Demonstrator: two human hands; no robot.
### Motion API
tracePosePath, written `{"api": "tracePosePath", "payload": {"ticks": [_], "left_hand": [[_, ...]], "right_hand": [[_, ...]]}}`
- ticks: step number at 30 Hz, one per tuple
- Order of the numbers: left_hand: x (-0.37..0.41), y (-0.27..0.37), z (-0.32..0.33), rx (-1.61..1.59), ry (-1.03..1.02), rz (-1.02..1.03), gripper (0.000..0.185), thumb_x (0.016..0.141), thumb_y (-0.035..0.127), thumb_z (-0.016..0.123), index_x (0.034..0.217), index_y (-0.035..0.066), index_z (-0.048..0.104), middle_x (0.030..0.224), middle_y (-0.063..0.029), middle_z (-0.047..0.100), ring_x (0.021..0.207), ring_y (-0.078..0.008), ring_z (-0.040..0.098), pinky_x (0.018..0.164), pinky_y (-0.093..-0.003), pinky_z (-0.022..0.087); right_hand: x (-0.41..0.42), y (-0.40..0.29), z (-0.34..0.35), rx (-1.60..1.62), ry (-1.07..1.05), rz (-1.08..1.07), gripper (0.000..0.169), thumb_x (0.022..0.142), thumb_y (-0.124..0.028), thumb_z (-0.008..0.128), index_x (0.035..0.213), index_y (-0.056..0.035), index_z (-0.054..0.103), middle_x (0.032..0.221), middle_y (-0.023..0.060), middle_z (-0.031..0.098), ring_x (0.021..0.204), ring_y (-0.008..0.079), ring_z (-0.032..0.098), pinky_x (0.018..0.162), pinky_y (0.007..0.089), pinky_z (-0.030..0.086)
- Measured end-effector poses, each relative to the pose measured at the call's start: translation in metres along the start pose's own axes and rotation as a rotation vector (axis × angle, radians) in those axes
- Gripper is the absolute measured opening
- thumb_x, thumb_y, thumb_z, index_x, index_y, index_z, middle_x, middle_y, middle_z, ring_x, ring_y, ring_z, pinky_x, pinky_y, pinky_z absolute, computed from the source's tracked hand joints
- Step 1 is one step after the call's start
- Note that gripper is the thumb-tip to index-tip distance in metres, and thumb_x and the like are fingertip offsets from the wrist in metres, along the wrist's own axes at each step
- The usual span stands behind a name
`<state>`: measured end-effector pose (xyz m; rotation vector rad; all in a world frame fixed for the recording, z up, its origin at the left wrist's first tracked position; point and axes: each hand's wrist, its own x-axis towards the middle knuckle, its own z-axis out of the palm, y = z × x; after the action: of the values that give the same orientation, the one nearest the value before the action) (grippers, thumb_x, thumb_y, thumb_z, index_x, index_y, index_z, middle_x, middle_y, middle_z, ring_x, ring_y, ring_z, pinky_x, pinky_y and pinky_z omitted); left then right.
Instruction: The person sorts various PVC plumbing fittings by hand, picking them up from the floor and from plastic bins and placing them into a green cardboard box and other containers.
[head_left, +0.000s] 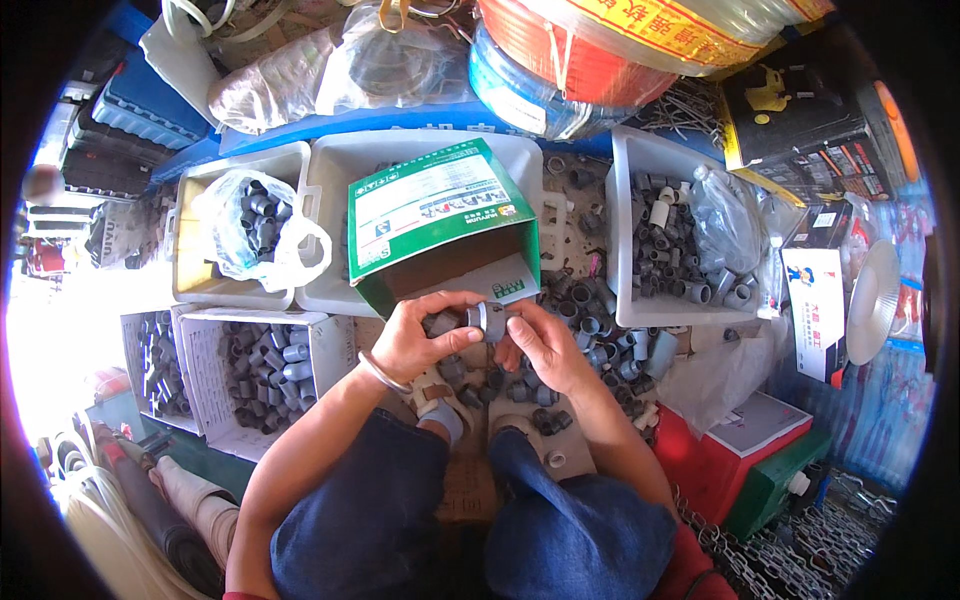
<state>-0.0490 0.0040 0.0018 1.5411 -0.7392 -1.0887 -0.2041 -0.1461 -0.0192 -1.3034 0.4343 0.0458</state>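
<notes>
Between my two hands is a grey plastic pipe fitting (493, 321), held above the floor. The fingers and thumb of my left hand (431, 330) close on its left side, and another grey piece shows partly inside that palm. My right hand (541, 341) grips the fitting's right side with thumb and fingers. Just beyond my hands, an open green cardboard box (442, 217) lies tilted on a white plastic bin (330, 225), its dark opening facing me. Below and right of my hands, loose grey pipe fittings (592, 337) are scattered on the floor.
A white bag of fittings (259, 225) sits in a bin at left. Cardboard boxes (262, 375) of fittings stand nearer me. To the right are another fittings bin (622, 292), a red box (697, 465) and metal chains (795, 540). Hose coils (577, 60) lie at the back.
</notes>
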Motion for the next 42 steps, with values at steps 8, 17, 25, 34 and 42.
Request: {"api": "tracePosePath", "payload": {"ticks": [8, 17, 25, 34, 42], "left_hand": [[0.009, -0.025, 0.001, -0.037, 0.085, -0.106, 0.04, 0.081, 0.02, 0.071, 0.114, 0.002, 0.059, 0.093, -0.0061, 0.063, 0.081, -0.0091, 0.056, 0.072, -0.0235, 0.048], [-0.015, -0.071, -0.007, 0.545, 0.193, 0.223, 0.042, 0.077, 0.012, 0.066, 0.116, 0.004, 0.053, 0.102, -0.0139, 0.057, 0.091, -0.0246, 0.06, 0.067, -0.0309, 0.054], [-0.036, -0.163, 0.025, 1.224, -0.621, 0.151, 0.036, 0.08, 0.025, 0.059, 0.115, 0.014, 0.058, 0.116, -0.0095, 0.054, 0.106, -0.0275, 0.053, 0.078, -0.037, 0.053], [-0.014, -0.166, 0.046, 0.376, -0.476, -0.067, 0.032, 0.086, 0.03, 0.056, 0.11, 0.009, 0.058, 0.106, -0.016, 0.054, 0.097, -0.0278, 0.055, 0.081, -0.0352, 0.048], [-0.005, -0.086, 0.057, -0.144, -0.438, -0.224, 0.046, 0.092, 0.043, 0.051, 0.106, -0.001, 0.055, 0.086, -0.0058, 0.059, 0.081, -0.0114, 0.053, 0.073, -0.0271, 0.043]], "right_hand": [[0.021, 0.009, 0.008, -0.03, 0.133, -0.046, 0.036, 0.092, -0.028, 0.057, 0.117, -0.0037, 0.048, 0.085, 0.0061, 0.058, 0.074, 0.0093, 0.056, 0.063, 0.0227, 0.046], [-0.016, 0.083, -0.013, -0.579, -0.071, 0.153, 0.032, 0.084, -0.015, 0.062, 0.114, -0.0086, 0.052, 0.093, 0.0091, 0.062, 0.069, 0.0146, 0.062, 0.056, 0.0285, 0.049], [-0.029, 0.136, 0.002, -1.302, 0.121, -0.143, 0.032, 0.07, -0.012, 0.065, 0.101, -0.0134, 0.06, 0.093, 0.0106, 0.055, 0.071, 0.0244, 0.063, 0.057, 0.0351, 0.05], [-0.047, 0.03, -0.02, 0.149, 0.022, 0.134, 0.035, 0.087, -0.011, 0.059, 0.12, -0.0042, 0.048, 0.109, 0.0092, 0.055, 0.085, 0.0172, 0.063, 0.067, 0.025, 0.051], [-0.075, 0.036, 0.004, -0.279, 0.233, -0.059, 0.034, 0.089, -0.007, 0.057, 0.121, -0.0009, 0.047, 0.107, 0.0069, 0.056, 0.085, 0.0109, 0.059, 0.075, 0.0253, 0.05]]}}
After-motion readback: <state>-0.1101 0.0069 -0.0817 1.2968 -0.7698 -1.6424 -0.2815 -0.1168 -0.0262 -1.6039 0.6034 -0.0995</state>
